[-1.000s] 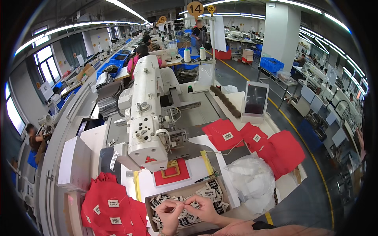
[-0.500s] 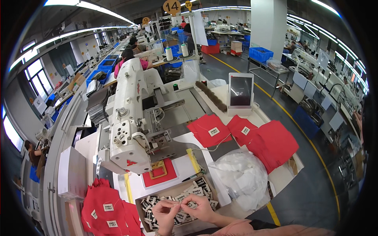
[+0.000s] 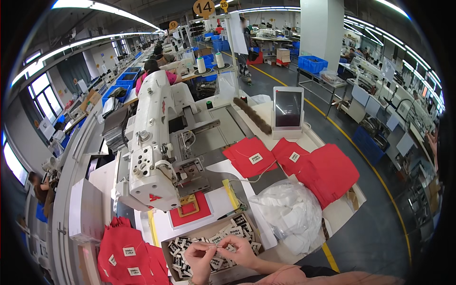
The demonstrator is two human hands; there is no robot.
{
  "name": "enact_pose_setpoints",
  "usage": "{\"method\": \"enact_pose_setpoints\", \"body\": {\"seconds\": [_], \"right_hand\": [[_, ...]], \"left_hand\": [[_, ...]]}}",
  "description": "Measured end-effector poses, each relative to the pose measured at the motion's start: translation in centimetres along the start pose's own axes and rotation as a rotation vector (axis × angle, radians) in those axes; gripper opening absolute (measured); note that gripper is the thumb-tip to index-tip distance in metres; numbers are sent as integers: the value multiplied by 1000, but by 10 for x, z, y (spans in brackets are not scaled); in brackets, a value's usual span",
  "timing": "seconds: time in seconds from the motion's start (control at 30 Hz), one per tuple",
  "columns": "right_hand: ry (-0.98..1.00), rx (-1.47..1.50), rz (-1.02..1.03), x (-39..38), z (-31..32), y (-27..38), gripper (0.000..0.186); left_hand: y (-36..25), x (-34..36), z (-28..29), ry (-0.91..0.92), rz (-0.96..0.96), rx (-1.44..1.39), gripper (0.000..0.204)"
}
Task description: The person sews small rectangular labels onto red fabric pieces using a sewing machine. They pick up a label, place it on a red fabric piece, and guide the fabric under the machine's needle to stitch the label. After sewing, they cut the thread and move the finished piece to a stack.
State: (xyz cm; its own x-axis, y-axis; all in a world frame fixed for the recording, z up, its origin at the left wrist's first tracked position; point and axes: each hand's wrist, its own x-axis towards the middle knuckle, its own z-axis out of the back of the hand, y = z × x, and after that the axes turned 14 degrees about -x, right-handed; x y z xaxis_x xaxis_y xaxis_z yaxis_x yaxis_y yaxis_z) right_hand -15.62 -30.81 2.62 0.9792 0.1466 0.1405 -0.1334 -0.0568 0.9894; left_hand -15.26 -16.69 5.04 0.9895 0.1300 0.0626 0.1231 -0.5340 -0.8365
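Side by side over a shallow box of cloth labels, my left hand and my right hand meet at their fingertips. Thumb and forefinger of each are pinched together on a small pale piece, mostly hidden by the fingers, that looks like a label. Below the hands lie many loose black and white labels. Beyond the box, a brass-coloured frame rests on a red cloth piece under the head of a white sewing machine.
Red pieces with labels are stacked left of the box. More red pieces lie to the right, beyond a clear plastic bag with white contents. A screen stands on the table's far right, near a brown furry strip.
The view has shifted slightly. My hands stay pinched together over the box, with barely any movement of the fingers. A standing person now shows in the far aisle.
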Motion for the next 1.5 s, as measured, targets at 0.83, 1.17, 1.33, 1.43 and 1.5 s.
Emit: {"method": "enact_pose_setpoints", "body": {"seconds": [0.83,1.17,1.33,1.43,1.5], "right_hand": [[-24,-42,44,-1,-8,-11,12],[-3,-27,99,-2,-12,-9,11],[17,-16,98,-4,-12,-11,11],[22,-9,55,-5,-13,-9,11],[24,-7,9,-6,-13,-7,11]], "left_hand": [[16,-2,44,133,22,74,18],[12,-1,43,155,-4,128,16],[10,-3,39,187,-68,160,18],[11,-4,40,200,-102,165,18],[11,-5,40,203,-112,185,18]]}}
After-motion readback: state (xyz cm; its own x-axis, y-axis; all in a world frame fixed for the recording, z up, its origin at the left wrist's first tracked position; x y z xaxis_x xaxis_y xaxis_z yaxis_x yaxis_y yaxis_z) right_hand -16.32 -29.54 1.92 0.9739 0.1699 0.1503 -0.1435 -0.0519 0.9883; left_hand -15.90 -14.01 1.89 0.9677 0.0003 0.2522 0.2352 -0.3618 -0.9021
